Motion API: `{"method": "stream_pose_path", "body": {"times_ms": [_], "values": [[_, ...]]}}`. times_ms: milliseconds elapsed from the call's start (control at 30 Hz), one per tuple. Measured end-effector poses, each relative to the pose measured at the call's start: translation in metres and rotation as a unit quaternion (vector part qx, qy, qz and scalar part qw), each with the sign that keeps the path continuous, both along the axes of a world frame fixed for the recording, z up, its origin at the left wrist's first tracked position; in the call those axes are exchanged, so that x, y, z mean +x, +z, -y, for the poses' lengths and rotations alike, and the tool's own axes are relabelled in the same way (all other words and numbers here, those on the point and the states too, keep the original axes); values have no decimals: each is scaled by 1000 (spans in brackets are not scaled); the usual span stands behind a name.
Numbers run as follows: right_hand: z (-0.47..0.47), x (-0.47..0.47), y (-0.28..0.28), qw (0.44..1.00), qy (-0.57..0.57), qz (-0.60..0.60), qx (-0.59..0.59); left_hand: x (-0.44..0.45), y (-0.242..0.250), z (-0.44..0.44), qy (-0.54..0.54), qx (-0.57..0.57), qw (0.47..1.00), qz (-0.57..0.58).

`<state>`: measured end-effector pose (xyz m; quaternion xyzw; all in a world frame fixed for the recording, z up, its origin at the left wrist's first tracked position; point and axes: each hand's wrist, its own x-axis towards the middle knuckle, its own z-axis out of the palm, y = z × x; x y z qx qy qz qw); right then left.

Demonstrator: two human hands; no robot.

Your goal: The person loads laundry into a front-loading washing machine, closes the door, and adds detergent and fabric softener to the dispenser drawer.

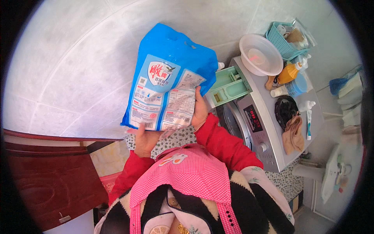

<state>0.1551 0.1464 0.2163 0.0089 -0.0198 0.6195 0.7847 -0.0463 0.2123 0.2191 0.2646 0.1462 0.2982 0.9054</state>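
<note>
Before me is a large blue plastic bag of washing powder, its printed white and blue panel facing up. My left hand grips its lower edge, with the fingers hidden beneath. On the right side of the bag, my right hand holds the edge, thumb on the printed face. Just right of the bag, a pale green detergent drawer is pulled out from a silver washing machine. Below the drawer, part of the machine's round door shows. A display with red digits is lit.
On the machine stand a white plastic basin, a teal basket of small items, an orange bottle, a tan cloth and a toothpaste tube. A washbasin is at right, a dark red door at left.
</note>
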Motion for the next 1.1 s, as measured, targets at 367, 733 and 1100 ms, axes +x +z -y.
{"method": "stream_pose_path", "body": {"times_ms": [367,733,1100], "values": [[8,44,-47,973,-127,94,-167,45,59,-12,61,182,945,-267],[13,59,-52,976,-101,54,-184,85,118,-23,17,333,871,-362],[12,62,-39,985,-77,-17,-154,114,150,-19,15,400,838,-370]]}}
